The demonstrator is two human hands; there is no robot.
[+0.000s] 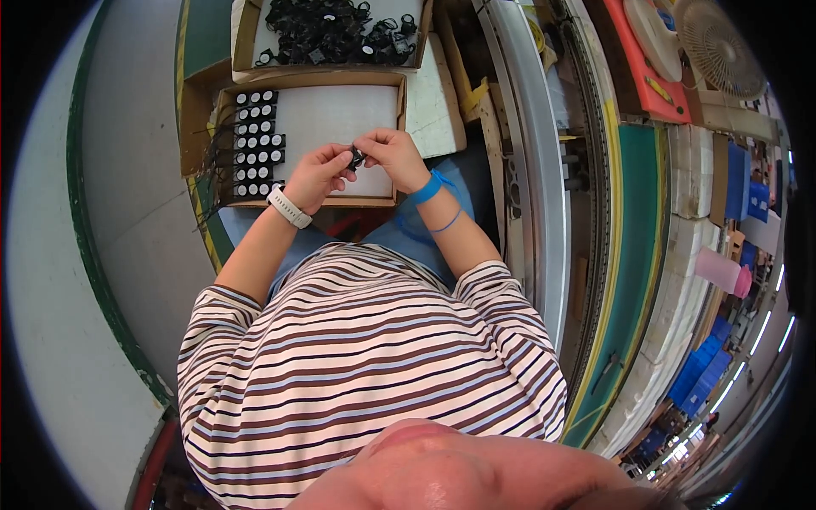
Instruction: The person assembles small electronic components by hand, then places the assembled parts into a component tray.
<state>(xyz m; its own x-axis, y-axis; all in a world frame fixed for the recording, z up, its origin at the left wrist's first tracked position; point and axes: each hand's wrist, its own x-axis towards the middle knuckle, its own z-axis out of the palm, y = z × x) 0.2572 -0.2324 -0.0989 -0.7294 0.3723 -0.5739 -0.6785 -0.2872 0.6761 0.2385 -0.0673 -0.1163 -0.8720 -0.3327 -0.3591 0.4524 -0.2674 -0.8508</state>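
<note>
Over the right part of a cardboard box [319, 202], my left hand [321, 174] and my right hand [387, 155] meet, both closed on one small black part with a dark wire [356, 156]. Fingers cover most of it. Inside the box, on a white sheet [336, 102], several small black fans with round white labels [252, 143] lie in rows along the left side, their wires hanging toward the left wall. Beyond it, a second box [242, 51] holds a tangled heap of similar black wired parts [331, 30].
A metal rail [531, 170] and a green conveyor belt [633, 246] run along my right. Farther right stand a desk fan [718, 47], a red tray [650, 64] and a pink bottle [722, 272]. White foam [438, 102] lies beside the boxes.
</note>
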